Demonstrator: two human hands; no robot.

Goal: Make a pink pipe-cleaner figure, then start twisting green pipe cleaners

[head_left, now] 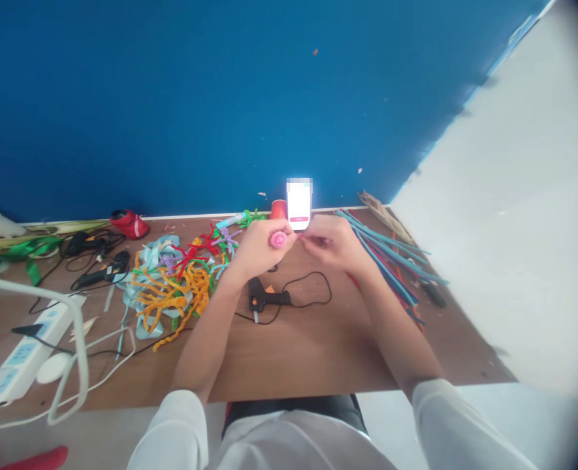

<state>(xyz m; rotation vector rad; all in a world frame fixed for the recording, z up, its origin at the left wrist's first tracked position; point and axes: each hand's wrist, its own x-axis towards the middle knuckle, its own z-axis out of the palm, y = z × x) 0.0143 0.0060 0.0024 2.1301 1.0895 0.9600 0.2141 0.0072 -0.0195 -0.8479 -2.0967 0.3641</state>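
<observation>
My left hand (264,245) is closed around a round pink piece (279,240) that looks like a rolled rosette. Close beside it, my right hand (335,240) has its thumb and fingers pinched, the tips meeting those of the left. Whatever lies between the right fingertips is too small to make out. Both hands are raised over the table, in front of a lit phone (299,203) standing upright. Below them on the tabletop lies a black glue gun (269,297) with its cord looped to the right.
Left of my arms is a heap of orange fuzzy stems (171,297) and light blue ribbon (149,326). Blue and red rods (386,251) lie at the right. A power strip (38,346), a second glue gun (105,269) and a red roll (129,224) occupy the left side.
</observation>
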